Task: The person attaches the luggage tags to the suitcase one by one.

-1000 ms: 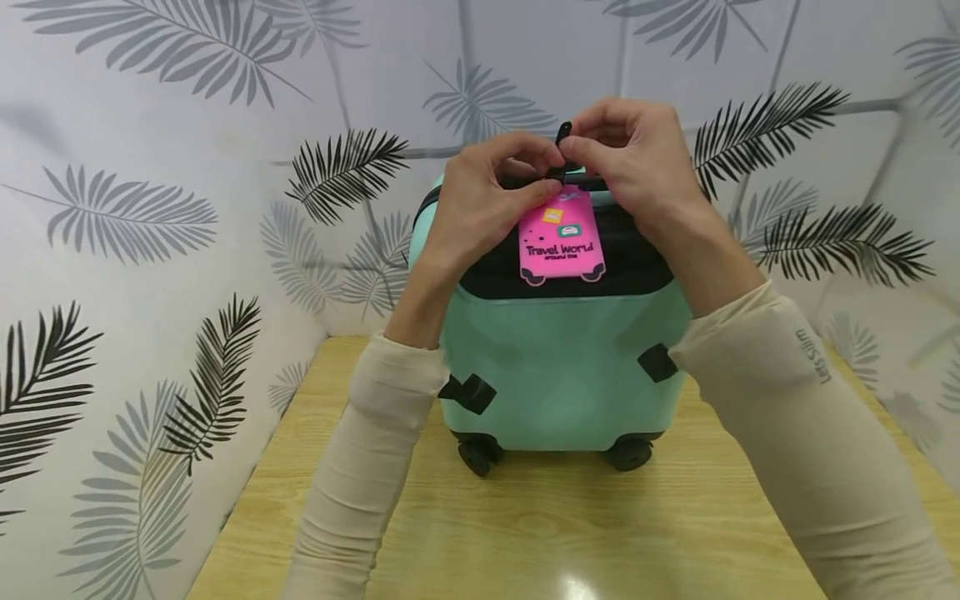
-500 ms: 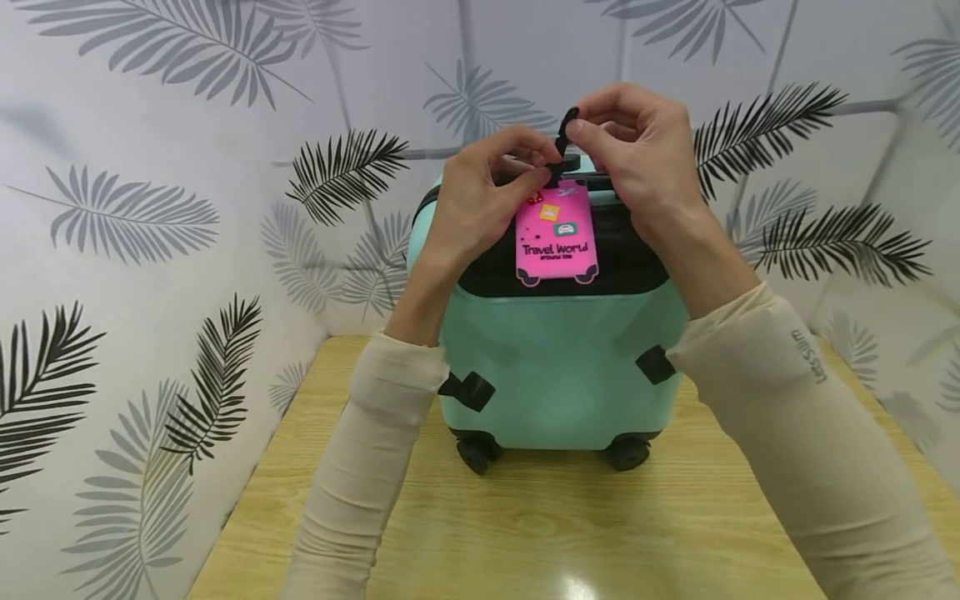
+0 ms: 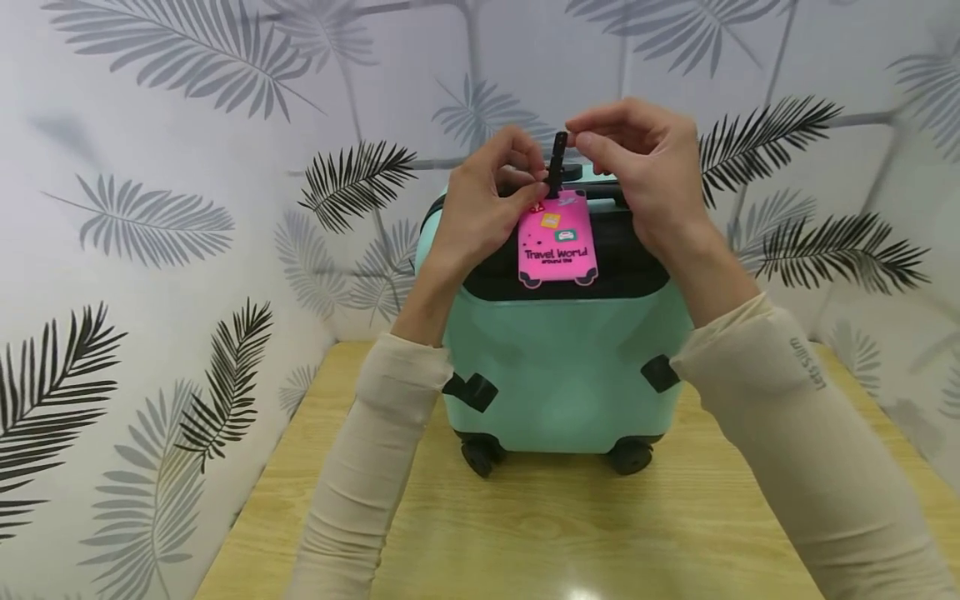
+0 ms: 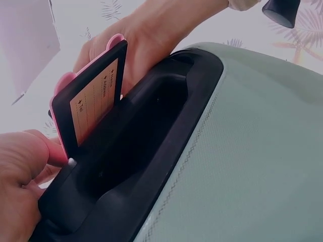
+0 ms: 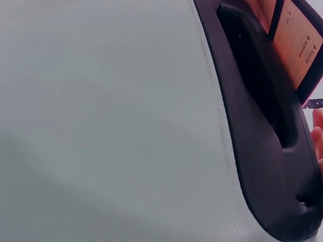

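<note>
A pink luggage tag printed "Travel World" hangs at the top of a mint-green suitcase. With thumb and fingers my left hand pinches the tag's upper left, at the base of its black strap. The strap's free end points up, small holes along it. Just right of that end is my right hand, its fingertips beside the strap and seemingly off it. In the left wrist view, the tag's back shows a card with Name, Address and Tel lines. Behind the tag lies the suitcase's black carry handle.
The suitcase stands on black wheels on a wood-grain table. Leaf-patterned covering surrounds it at the back and sides. Black straps on the wrists hold small black parts, one near the left wrist.
The right hand has let go of the strap's end and shifted slightly right and down. The strap now stands more upright. The left hand keeps its pinch, and the head view has shifted a little.
</note>
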The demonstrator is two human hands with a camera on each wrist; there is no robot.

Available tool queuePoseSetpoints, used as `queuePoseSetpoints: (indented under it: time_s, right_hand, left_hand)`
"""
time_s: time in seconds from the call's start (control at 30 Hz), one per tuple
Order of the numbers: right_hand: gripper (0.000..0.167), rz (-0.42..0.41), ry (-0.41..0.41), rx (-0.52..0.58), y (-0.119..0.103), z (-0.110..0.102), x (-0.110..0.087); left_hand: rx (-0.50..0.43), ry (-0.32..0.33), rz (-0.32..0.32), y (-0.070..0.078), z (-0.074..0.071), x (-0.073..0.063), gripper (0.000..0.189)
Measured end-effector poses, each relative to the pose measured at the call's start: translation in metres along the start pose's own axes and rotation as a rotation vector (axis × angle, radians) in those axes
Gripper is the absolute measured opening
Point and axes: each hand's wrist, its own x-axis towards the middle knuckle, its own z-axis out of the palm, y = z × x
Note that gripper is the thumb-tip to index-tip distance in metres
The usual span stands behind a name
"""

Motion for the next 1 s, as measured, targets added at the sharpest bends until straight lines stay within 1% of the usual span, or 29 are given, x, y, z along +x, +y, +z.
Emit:
queuePoseSetpoints:
  time_s: [0.17, 0.27, 0.33, 0.43, 0.53, 0.57, 0.67, 0.73, 0.83, 0.93, 1.0]
  right_hand:
    - [0.014, -0.036, 0.021, 0.021, 0.001, -0.006, -0.005]
    - [0.016, -0.030, 0.018, 0.001, -0.001, -0.013, -0.008]
    - [0.018, -0.027, 0.011, -0.031, -0.004, -0.018, -0.010]
    - [0.022, -0.028, 0.009, -0.102, -0.008, -0.024, -0.014]
    - [0.026, -0.031, 0.007, -0.174, -0.014, -0.031, -0.016]
    - [0.028, -0.031, 0.004, -0.212, -0.016, -0.033, -0.017]
    - [0.036, -0.029, -0.017, -0.324, -0.021, -0.039, -0.017]
    - [0.042, -0.016, -0.040, -0.398, -0.025, -0.044, -0.019]
    - [0.050, 0.045, -0.088, -0.475, -0.029, -0.056, -0.025]
    - [0.054, 0.136, -0.153, -0.557, -0.030, -0.070, -0.036]
    - [0.056, 0.165, -0.192, -0.603, -0.029, -0.079, -0.042]
  left_hand:
    - [0.021, -0.004, -0.004, -0.007, 0.003, 0.003, 0.023]
    - [0.033, 0.002, -0.023, -0.010, 0.006, 0.008, 0.026]
    - [0.032, 0.016, -0.033, -0.010, 0.007, 0.011, 0.025]
    - [-0.002, 0.039, -0.027, -0.010, 0.007, 0.014, 0.024]
    - [-0.023, 0.063, 0.002, -0.010, 0.004, 0.013, 0.024]
    - [-0.017, 0.067, 0.000, -0.009, 0.002, 0.012, 0.024]
    - [0.038, 0.073, 0.014, -0.007, -0.009, 0.008, 0.026]
    - [0.090, 0.059, 0.016, -0.006, -0.019, 0.004, 0.028]
    - [0.181, 0.013, 0.028, -0.005, -0.037, -0.004, 0.033]
    - [0.294, -0.048, 0.016, -0.009, -0.058, -0.017, 0.039]
    - [0.366, -0.091, -0.009, -0.013, -0.073, -0.028, 0.043]
